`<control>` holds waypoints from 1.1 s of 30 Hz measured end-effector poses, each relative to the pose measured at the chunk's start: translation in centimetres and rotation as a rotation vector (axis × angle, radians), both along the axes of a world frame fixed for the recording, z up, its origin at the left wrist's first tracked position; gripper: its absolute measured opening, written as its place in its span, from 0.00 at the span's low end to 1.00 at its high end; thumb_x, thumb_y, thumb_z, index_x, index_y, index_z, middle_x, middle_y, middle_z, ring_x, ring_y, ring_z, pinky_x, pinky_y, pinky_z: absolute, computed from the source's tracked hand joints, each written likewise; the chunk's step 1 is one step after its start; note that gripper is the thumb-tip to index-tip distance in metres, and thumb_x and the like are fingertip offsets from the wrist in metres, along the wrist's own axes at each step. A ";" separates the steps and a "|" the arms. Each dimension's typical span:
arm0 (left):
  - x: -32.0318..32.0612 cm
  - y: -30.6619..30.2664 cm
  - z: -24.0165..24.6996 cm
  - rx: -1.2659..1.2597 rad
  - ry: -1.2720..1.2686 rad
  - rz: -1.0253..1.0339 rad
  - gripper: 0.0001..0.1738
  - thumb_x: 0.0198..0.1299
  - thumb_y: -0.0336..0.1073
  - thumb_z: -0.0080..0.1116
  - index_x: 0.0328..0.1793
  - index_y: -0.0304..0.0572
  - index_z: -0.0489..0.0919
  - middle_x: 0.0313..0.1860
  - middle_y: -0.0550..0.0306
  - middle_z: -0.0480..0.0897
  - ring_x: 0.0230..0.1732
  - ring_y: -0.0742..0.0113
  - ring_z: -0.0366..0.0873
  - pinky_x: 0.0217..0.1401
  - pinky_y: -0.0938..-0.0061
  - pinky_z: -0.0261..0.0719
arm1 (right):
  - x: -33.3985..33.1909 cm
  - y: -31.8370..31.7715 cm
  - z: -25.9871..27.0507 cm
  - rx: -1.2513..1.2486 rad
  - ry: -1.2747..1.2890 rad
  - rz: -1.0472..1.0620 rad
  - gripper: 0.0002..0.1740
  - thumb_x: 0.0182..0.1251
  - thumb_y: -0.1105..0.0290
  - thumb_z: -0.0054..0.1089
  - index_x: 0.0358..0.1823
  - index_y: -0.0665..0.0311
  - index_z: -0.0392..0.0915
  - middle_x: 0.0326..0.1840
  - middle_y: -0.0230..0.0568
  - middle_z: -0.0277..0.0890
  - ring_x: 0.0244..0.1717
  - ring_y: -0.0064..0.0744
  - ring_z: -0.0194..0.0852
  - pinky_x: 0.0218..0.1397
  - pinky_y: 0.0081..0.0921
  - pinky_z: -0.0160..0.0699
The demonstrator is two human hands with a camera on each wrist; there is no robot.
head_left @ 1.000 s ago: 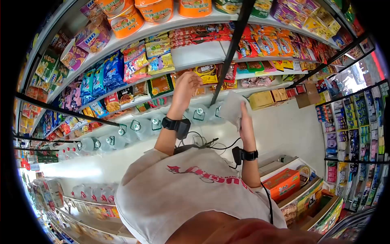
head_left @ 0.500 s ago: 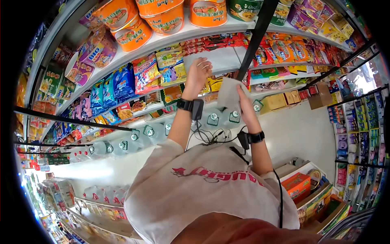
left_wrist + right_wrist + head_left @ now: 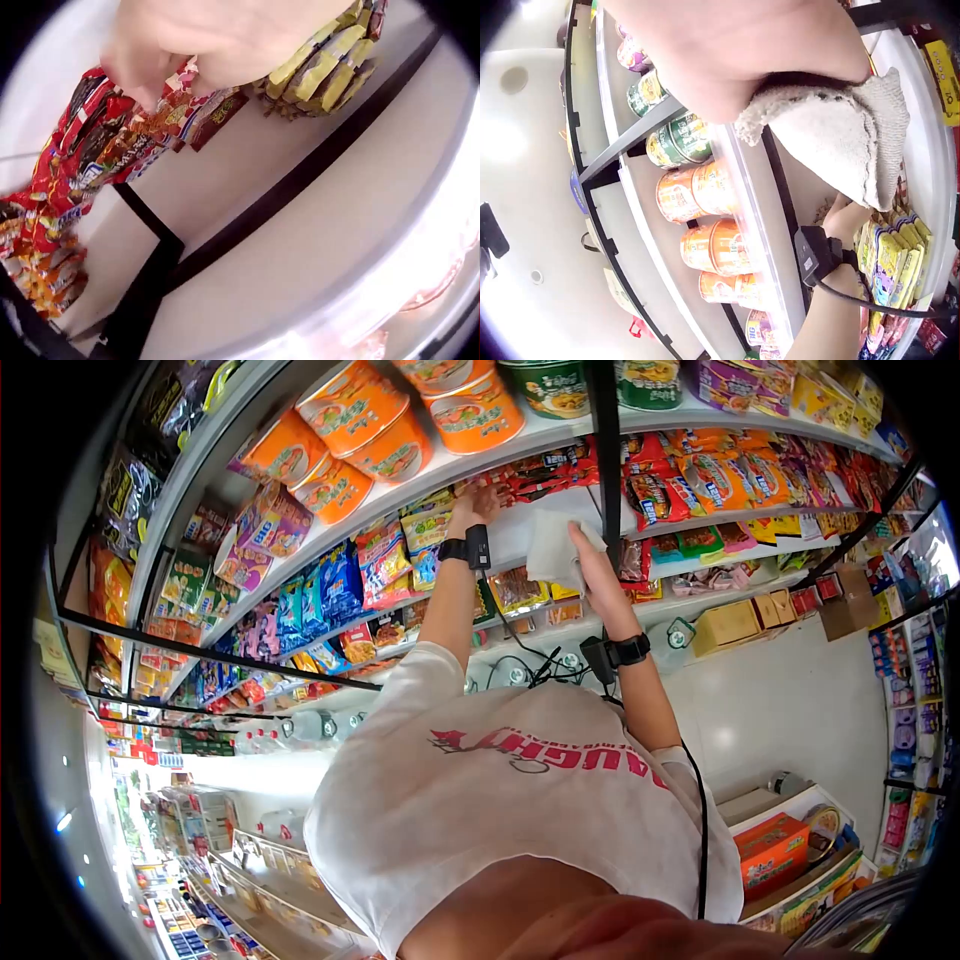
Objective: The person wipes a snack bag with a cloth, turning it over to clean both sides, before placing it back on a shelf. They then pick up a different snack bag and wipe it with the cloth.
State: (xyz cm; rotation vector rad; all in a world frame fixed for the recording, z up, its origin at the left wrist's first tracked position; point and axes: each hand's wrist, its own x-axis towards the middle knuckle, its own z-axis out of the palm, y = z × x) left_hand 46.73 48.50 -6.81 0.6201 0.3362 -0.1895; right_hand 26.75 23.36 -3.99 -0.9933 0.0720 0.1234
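The right hand [image 3: 600, 578] pinches a folded white cloth [image 3: 552, 548]; the left hand [image 3: 477, 506], farther left, is at red snack packets [image 3: 94, 142] — whether pinching any, I cannot tell.

Cloth [image 3: 825, 142]: woven fabric, matt, rough, with a ragged edge. Snack packets [image 3: 97, 139]: plastic film, glossy, crinkled. Shelf [image 3: 210, 172]: smooth. Post [image 3: 608, 460]: metal-looking, matt. Noodle tubs [image 3: 475, 415]: smooth, glossy. Shirt [image 3: 500, 810]: matt fabric. Floor [image 3: 750, 705]: smooth, shiny.

Shelves [image 3: 512, 532] of snack packets [image 3: 171, 120] and noodle tubs [image 3: 475, 420] show a shop.
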 end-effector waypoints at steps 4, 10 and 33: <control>1.7 1.0 -1.0 0.147 -0.035 0.019 0.07 0.66 0.37 0.62 0.40 0.42 0.78 0.30 0.53 0.82 0.32 0.58 0.82 0.35 0.69 0.82 | 0.4 -1.0 -0.3 -0.024 -0.002 -0.017 0.30 0.74 0.49 0.57 0.66 0.65 0.73 0.57 0.34 0.78 0.57 0.25 0.76 0.59 0.26 0.75; 3.0 1.2 -2.1 0.232 -0.031 -0.027 0.07 0.68 0.37 0.59 0.38 0.44 0.80 0.34 0.51 0.83 0.32 0.59 0.81 0.28 0.71 0.80 | 0.7 -1.8 -0.6 -0.005 0.021 0.002 0.31 0.75 0.47 0.54 0.65 0.65 0.74 0.59 0.35 0.77 0.58 0.26 0.73 0.62 0.25 0.69; -17.9 -5.9 5.5 0.911 -0.293 -0.119 0.18 0.66 0.45 0.65 0.45 0.34 0.82 0.44 0.56 0.84 0.51 0.72 0.76 0.55 0.73 0.71 | 4.8 2.7 0.7 -0.191 0.011 -0.052 0.25 0.73 0.55 0.61 0.54 0.74 0.71 0.50 0.48 0.77 0.49 0.32 0.79 0.49 0.35 0.78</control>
